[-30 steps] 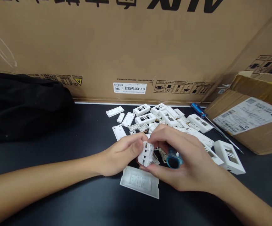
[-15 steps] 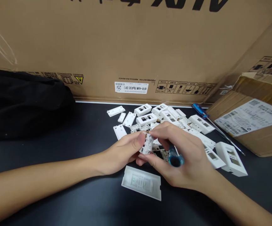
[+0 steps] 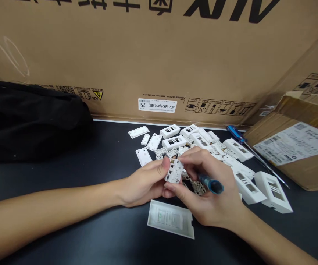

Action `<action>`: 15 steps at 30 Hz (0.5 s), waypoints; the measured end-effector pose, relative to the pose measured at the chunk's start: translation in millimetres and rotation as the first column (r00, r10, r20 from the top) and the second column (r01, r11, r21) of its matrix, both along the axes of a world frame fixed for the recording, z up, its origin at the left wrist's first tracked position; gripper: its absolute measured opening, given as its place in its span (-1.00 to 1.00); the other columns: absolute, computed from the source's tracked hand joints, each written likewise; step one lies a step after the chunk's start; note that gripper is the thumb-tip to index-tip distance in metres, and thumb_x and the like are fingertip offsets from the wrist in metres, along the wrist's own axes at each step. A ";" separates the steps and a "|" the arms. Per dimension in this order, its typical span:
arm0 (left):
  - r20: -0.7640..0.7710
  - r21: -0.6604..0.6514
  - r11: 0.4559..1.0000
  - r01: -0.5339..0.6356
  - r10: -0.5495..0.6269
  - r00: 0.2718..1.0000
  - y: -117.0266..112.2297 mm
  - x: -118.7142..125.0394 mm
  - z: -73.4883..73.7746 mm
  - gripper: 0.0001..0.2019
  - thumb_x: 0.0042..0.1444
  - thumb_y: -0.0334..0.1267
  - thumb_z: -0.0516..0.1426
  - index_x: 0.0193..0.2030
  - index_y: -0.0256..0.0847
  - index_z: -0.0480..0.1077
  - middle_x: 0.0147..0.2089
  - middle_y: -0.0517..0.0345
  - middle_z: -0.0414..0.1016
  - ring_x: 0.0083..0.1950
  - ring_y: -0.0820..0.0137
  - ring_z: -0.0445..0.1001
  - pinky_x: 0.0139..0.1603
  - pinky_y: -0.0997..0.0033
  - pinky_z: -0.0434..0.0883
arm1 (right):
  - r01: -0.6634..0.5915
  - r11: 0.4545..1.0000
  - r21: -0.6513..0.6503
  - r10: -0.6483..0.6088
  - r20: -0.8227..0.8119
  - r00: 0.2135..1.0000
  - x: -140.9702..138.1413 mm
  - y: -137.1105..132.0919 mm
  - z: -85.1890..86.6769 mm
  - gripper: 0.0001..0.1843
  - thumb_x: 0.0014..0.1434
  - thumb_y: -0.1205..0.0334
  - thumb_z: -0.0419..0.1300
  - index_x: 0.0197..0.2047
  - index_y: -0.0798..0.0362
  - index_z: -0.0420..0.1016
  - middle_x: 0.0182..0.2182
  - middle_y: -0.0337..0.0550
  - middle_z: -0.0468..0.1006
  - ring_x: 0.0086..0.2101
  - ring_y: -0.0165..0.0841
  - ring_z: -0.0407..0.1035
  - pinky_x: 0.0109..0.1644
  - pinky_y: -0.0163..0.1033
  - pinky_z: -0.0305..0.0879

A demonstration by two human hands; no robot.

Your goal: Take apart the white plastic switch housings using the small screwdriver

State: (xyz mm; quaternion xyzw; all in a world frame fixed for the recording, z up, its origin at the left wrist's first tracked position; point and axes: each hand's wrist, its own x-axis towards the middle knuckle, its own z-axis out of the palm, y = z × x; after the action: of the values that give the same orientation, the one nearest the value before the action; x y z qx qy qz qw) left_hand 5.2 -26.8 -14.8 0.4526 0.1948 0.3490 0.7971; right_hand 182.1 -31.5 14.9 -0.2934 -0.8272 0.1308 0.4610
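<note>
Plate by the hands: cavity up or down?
Cavity up: the white plastic plate lies flat, its hollow inside and raised rim facing the camera.

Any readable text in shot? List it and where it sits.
"KFR-46W/BpR3E (B1)" and "25": white label on the carton.
"AUX", probably, tops cut off: big black letters on the carton.
Too small to read: shipping label on the cardboard box.

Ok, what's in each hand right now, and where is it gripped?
The left hand pinches a white plastic socket module at its left side. The right hand curls around a blue screwdriver handle, gripping its shaft end.
</note>
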 end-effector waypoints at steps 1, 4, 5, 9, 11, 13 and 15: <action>0.010 -0.010 1.000 0.002 -0.002 1.000 -0.1 0.0 -0.1 -0.49 0.23 0.28 0.15 -0.27 -0.22 0.36 -0.44 0.21 0.23 -0.44 0.46 0.19 -0.40 0.41 0.28 | 0.006 1.000 0.002 -0.006 -0.001 1.000 -0.4 -0.1 -0.3 -0.68 0.12 0.28 0.40 -0.12 0.03 0.38 -0.44 -0.30 0.38 -0.48 -0.44 0.23 -0.42 -0.26 0.30; 0.018 -0.055 0.999 0.000 0.001 1.000 -0.4 -0.2 0.1 -0.51 0.24 0.25 0.16 -0.20 -0.23 0.41 -0.39 0.18 0.27 -0.41 0.45 0.21 -0.36 0.41 0.30 | 0.023 1.000 0.008 -0.023 -0.021 1.000 -1.9 -0.1 -1.8 -0.68 0.11 0.31 0.40 -0.12 0.05 0.39 -0.43 -0.29 0.38 -0.48 -0.44 0.24 -0.43 -0.27 0.28; 0.022 -0.080 0.997 -0.006 0.008 1.000 -0.3 -0.3 0.2 -0.52 0.24 0.23 0.18 -0.18 -0.23 0.42 -0.37 0.17 0.28 -0.39 0.45 0.22 -0.34 0.41 0.30 | 0.024 1.000 0.013 -0.024 -0.033 0.999 -2.6 -0.1 -2.6 -0.68 0.10 0.32 0.40 -0.12 0.05 0.39 -0.43 -0.30 0.37 -0.48 -0.45 0.24 -0.43 -0.28 0.27; 0.080 -0.186 0.982 -0.008 0.023 0.997 1.1 0.0 1.8 -0.54 0.20 0.19 0.25 -0.16 -0.25 0.45 -0.28 0.13 0.31 -0.35 0.47 0.22 -0.30 0.43 0.29 | 0.023 1.000 -0.003 -0.023 -0.064 0.998 -5.6 -0.1 -5.9 -0.66 0.10 0.37 0.39 -0.11 0.04 0.37 -0.44 -0.36 0.32 -0.49 -0.48 0.23 -0.43 -0.32 0.23; 0.106 -0.218 0.976 0.008 0.016 0.994 1.8 0.5 3.4 -0.56 0.23 0.16 0.23 -0.21 -0.26 0.45 -0.31 0.14 0.30 -0.37 0.48 0.20 -0.32 0.44 0.27 | 0.037 0.998 -0.046 -0.040 -0.056 0.998 -6.5 -0.1 -5.2 -0.66 0.12 0.32 0.39 -0.11 0.03 0.35 -0.44 -0.38 0.30 -0.51 -0.51 0.21 -0.44 -0.33 0.22; 0.121 -0.242 0.970 0.010 0.020 0.992 2.0 1.2 4.3 -0.58 0.25 0.14 0.22 -0.27 -0.26 0.43 -0.36 0.17 0.27 -0.40 0.48 0.17 -0.34 0.44 0.25 | 0.062 0.996 -0.069 -0.063 -0.015 0.998 -6.2 0.9 -1.5 -0.67 0.14 0.28 0.38 -0.10 0.03 0.33 -0.44 -0.39 0.29 -0.51 -0.51 0.20 -0.44 -0.34 0.22; 0.123 -0.256 0.967 -0.009 0.042 0.992 1.7 1.9 3.4 -0.57 0.23 0.15 0.23 -0.29 -0.26 0.41 -0.40 0.19 0.26 -0.42 0.48 0.17 -0.35 0.44 0.23 | 0.076 0.996 -0.039 -0.072 0.094 0.993 -4.5 3.2 5.2 -0.68 0.15 0.28 0.35 -0.11 0.03 0.31 -0.43 -0.36 0.32 -0.49 -0.49 0.22 -0.43 -0.34 0.22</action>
State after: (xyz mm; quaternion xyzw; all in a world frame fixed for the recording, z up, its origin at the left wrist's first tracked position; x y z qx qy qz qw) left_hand 7.1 -25.1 -11.4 0.3204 0.1925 0.3594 0.8551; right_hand 177.6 -28.3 20.1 -0.3393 -0.8332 0.1176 0.4206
